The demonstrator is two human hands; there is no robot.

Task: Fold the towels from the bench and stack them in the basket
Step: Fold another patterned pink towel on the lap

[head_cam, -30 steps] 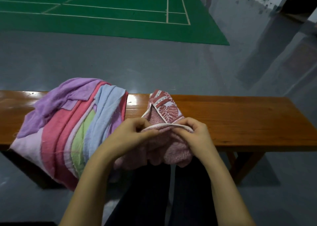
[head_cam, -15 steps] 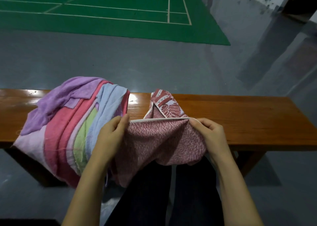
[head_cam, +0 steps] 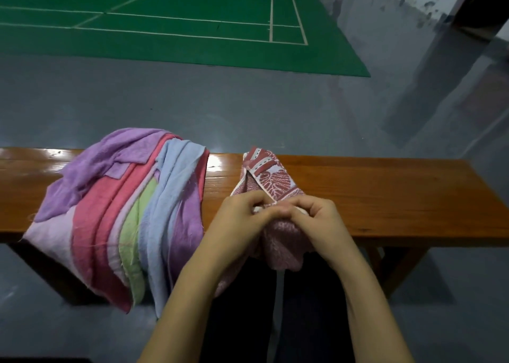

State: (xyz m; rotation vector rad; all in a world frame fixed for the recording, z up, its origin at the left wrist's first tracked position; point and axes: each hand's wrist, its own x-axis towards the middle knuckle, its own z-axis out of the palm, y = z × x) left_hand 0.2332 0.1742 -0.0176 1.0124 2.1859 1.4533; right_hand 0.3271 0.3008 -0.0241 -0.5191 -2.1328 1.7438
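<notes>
Where fingertips meet, left hand (head_cam: 242,213), right hand (head_cam: 316,213) apparently pinching nubby pink towel (head_cam: 281,241).

Your long brown wooden counter (head_cam: 385,194) is varnished smooth and glossy, throwing back light near its far edge. The pink-and-white patterned towel (head_cam: 275,183) is woven cloth with a nubbly, looped underside. The heap of purple, pink, green and blue towels (head_cam: 124,211) looks soft, matt and fraying at the edges.
</notes>
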